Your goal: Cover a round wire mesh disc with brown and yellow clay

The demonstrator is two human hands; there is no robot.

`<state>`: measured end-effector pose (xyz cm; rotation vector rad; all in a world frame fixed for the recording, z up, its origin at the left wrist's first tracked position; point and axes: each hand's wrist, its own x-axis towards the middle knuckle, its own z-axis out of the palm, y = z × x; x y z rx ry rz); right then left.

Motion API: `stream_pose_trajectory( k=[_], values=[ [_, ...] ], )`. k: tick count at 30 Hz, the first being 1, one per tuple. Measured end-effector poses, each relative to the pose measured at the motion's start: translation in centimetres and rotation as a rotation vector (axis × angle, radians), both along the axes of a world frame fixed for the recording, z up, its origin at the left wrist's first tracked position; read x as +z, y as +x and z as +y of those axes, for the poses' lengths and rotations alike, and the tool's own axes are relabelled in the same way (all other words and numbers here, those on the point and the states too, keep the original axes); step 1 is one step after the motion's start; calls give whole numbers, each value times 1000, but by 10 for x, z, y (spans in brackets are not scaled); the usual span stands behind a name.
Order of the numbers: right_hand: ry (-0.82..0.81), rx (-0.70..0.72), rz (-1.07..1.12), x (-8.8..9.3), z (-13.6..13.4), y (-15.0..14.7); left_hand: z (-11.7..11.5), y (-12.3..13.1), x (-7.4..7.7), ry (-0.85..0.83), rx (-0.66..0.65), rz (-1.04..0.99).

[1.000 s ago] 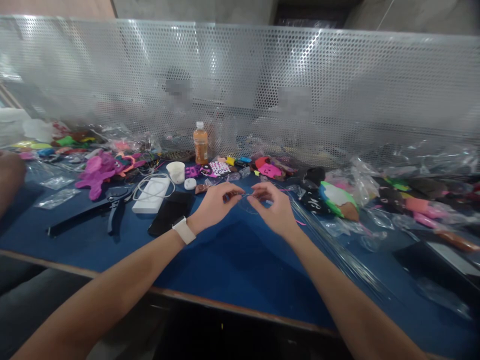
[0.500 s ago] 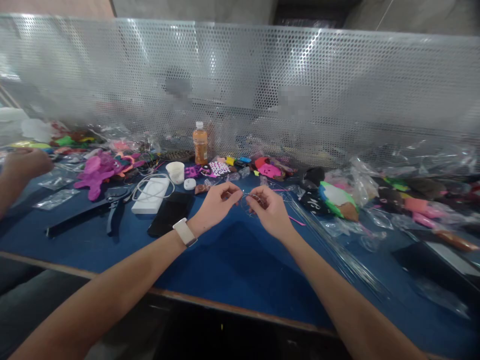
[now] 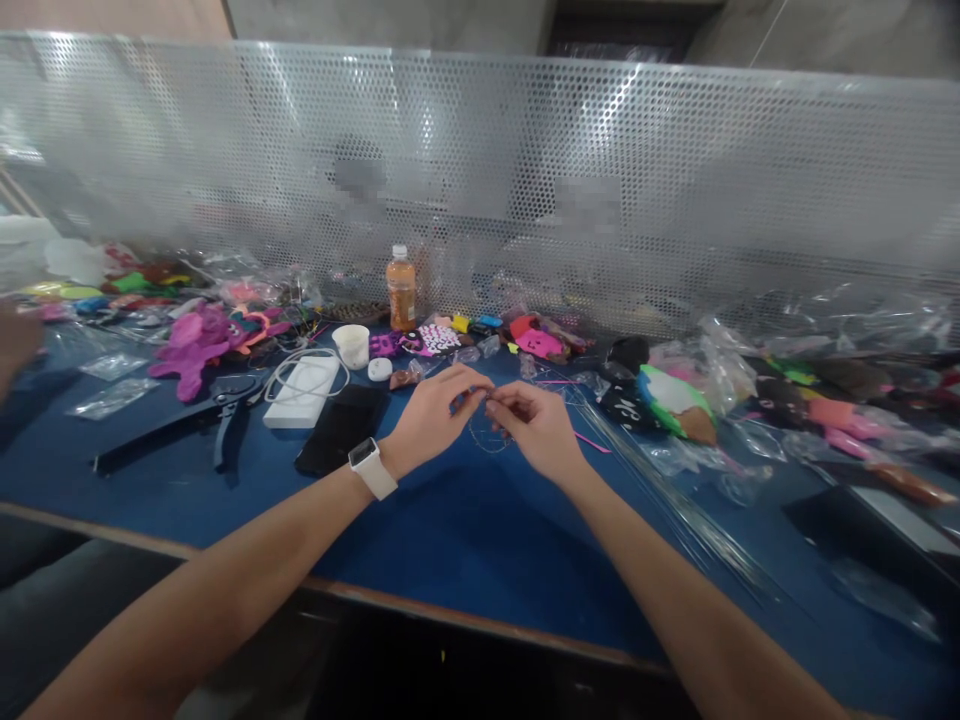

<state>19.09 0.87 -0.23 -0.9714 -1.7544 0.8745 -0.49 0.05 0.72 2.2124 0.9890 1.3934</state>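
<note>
Over the middle of the blue table (image 3: 465, 540), my left hand (image 3: 435, 415) and my right hand (image 3: 536, 425) meet fingertip to fingertip. Both pinch a thin wire ring (image 3: 487, 437) that hangs as a loop between them. A small dark piece sits at my left fingertips; I cannot make out what it is. A white watch (image 3: 371, 468) is on my left wrist. A bundle of clear thin rods (image 3: 660, 490) lies just right of my right hand.
A black phone (image 3: 341, 425), white power bank (image 3: 304, 390) with cable, black pliers (image 3: 225, 405), white cup (image 3: 351, 345) and orange bottle (image 3: 401, 290) stand to the left. Coloured toys (image 3: 202, 340) and plastic bags (image 3: 750, 390) line the perforated metal screen (image 3: 480, 180). Another person's hand (image 3: 15, 340) shows far left.
My hands have closed together until the fingertips touch over the wire ring. The other person's hand at far left reached in and has drawn back towards the edge.
</note>
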Motion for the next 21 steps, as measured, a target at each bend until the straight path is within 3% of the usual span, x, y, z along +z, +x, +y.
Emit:
stream_pose_trajectory(
  k=[21],
  values=[
    [37,-51,30,-2,0,-4,4,2,-4,-171,-67,-173]
  ],
)
